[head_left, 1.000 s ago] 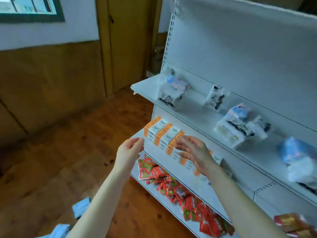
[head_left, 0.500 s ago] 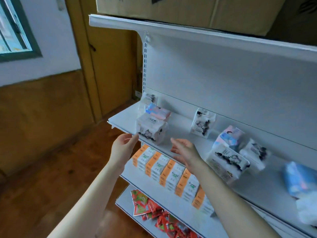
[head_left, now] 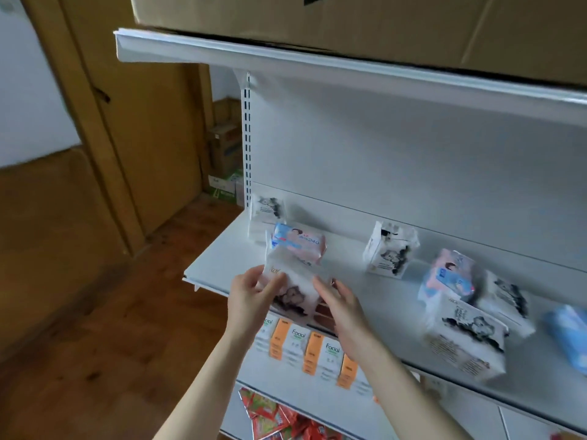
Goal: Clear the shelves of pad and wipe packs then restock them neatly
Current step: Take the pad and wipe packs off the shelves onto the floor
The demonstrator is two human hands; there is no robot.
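Since half a second ago we have closed in on the middle shelf [head_left: 222,252]: our hands, then open and short of it, now meet the white pack [head_left: 295,289] at its front left corner. Our left hand [head_left: 251,295] grips the pack's left edge, fingers and thumb curled onto the wrapper. Our right hand [head_left: 344,308] lies against its right side, fingers straight. The pack, printed with a dark ink drawing, tilts toward us with its lower end past the shelf's rim, and a pink-and-blue pack [head_left: 298,244] rests on top of it.

Below our wrists, orange-and-white Facial packs [head_left: 297,342] stand in a row on the next shelf down, with red sachets [head_left: 273,417] heaped lower still. Further right on the middle shelf lie a large white pack [head_left: 467,339] and a blue pack [head_left: 568,335], both blurred. A small white pack [head_left: 266,211] leans on the back panel. Above, a cardboard box [head_left: 349,20] sits on the top shelf [head_left: 286,55].
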